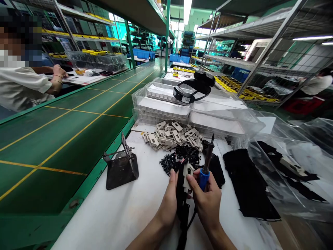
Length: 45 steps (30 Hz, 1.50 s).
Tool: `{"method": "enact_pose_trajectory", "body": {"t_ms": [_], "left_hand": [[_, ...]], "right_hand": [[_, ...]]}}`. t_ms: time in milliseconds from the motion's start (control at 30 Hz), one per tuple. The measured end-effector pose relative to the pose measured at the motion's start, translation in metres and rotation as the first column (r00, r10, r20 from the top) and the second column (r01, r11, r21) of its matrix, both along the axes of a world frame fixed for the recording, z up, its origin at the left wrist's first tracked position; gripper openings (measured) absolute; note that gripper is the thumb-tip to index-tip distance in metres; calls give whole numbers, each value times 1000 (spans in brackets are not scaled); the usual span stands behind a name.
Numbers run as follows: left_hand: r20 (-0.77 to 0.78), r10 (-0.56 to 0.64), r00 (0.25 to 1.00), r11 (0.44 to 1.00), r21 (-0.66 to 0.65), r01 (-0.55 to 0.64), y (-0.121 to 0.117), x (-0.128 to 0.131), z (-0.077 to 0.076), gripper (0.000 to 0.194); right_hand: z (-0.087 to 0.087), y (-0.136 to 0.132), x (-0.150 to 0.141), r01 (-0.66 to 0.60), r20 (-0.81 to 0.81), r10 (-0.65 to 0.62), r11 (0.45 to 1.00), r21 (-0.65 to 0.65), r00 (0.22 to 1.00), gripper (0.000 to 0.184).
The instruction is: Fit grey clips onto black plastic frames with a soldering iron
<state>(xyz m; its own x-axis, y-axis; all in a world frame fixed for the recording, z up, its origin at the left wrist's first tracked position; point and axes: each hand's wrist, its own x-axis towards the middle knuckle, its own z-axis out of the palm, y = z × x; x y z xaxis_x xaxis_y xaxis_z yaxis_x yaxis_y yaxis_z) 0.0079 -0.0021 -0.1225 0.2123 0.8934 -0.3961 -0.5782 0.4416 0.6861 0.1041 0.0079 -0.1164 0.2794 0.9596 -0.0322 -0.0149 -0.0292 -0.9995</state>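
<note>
My left hand (169, 196) is closed on a long black strip-like part (181, 191) that stands nearly upright. A beige plastic piece (187, 173) lies against its right side. In my right hand (207, 198) is a soldering iron (206, 166) with a blue handle, its tip pointing up and away from the work. The right thumb presses on the beige piece. Just beyond my hands lie a pile of small black parts (169, 163) and a heap of similar beige plastic pieces (174, 135).
A dark metal stand (122, 170) is on the left of the white table (91, 222). Black fabric-like sheets (249, 184) lie at right beside clear plastic trays (293, 149). Stacked trays (161, 107) carry a black headset (192, 90). A green conveyor (78, 128) runs left; a co-worker (23, 83) sits beyond.
</note>
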Motion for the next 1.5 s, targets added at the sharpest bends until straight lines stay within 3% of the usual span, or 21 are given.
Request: {"method": "enact_pose_trajectory", "body": {"t_ms": [100,200,367,567,667,800,1000,1300,1500], "left_hand": [[-23,54,998,998,31,-53,3,-2,-1,59],[48,101,994,993,51,-104,7,-4,0,68],[93,-28,995,984,177,11,9,-4,7,38],[52,34,998,982,183,-43,9,-9,11,36],[65,102,993,983,145,-110,12,-14,13,36],[96,193,976,976,81,-201,15,-19,11,30],[112,215,970,972,76,-224,14,-18,5,27],[112,199,973,975,78,-208,14,-19,7,31],[91,187,978,975,101,-196,15,-16,5,31]], "right_hand": [[-3,1,2,35,-56,-37,999,-26,998,37],[-4,4,8,28,-68,-31,999,-42,997,39],[1,7,16,4,-69,-4,1000,-3,998,31],[0,6,23,-186,-258,178,982,-9,950,35],[-1,3,22,-197,-166,195,980,7,967,35],[-2,0,17,-156,24,158,986,-64,987,35],[-1,-2,13,-130,155,144,987,-98,977,40],[-1,-5,13,-158,106,174,977,-147,979,44],[-1,-8,14,-148,-51,142,978,-149,989,49]]}}
